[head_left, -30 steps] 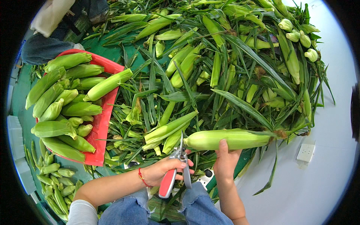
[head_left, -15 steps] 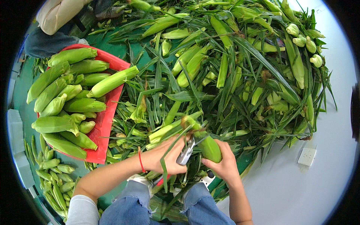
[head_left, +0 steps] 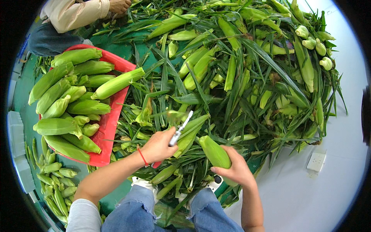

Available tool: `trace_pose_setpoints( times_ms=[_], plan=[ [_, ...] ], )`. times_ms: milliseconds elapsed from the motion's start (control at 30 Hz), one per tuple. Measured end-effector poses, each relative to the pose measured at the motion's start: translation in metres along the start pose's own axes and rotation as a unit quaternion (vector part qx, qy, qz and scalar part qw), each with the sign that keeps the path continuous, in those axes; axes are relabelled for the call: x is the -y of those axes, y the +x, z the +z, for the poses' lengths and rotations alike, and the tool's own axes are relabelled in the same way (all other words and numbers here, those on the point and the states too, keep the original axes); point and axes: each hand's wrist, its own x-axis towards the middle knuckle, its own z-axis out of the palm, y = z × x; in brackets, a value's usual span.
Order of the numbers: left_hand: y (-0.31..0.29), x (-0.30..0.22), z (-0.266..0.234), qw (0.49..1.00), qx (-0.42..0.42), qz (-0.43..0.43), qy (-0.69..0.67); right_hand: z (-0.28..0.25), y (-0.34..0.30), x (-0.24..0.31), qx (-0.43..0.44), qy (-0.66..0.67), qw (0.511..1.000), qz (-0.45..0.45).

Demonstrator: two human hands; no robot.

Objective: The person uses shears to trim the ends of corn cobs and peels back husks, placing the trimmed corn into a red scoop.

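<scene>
A heap (head_left: 251, 92) of green husked corn and long leaves spreads from the middle to the far side and the right. It lies on a green floor (head_left: 121, 189), its right edge against a white wall (head_left: 293, 189). On the left stands a red tray (head_left: 109, 138) loaded with cobs in their husks, one of them reaching across its right rim. Blue jeans (head_left: 139, 212) with frayed knees show at the lower edge. Nearer than the tray, a pile (head_left: 60, 181) of smaller green pieces lies on the left. At the upper left are a co-worker's pale sleeve (head_left: 77, 15) and hand (head_left: 119, 5).

The right hand (head_left: 236, 166) has its fingers wrapped round a green cob (head_left: 215, 152), which tilts up and leftward above the heap's near edge. The left hand (head_left: 159, 146) has its fingers closed round the shears (head_left: 179, 133); the blades point up and rightward, apart from the cob. A white socket (head_left: 316, 161) sits on the wall. A red band (head_left: 142, 156) circles the left wrist.
</scene>
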Motion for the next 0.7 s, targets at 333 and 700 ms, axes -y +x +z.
trace_pose_setpoints(
  times_ms=[333, 700],
  plan=[
    [-0.020, -0.038, 0.021, 0.856, -0.035, -0.046, -0.513, 0.040, -0.003, 0.006, -0.074, -0.029, 0.995, -0.067],
    [-0.017, -0.056, -0.001, 0.759, 0.015, -0.120, -0.640, 0.062, 0.014, 0.011, -0.205, 0.023, 0.966, -0.157]
  ],
)
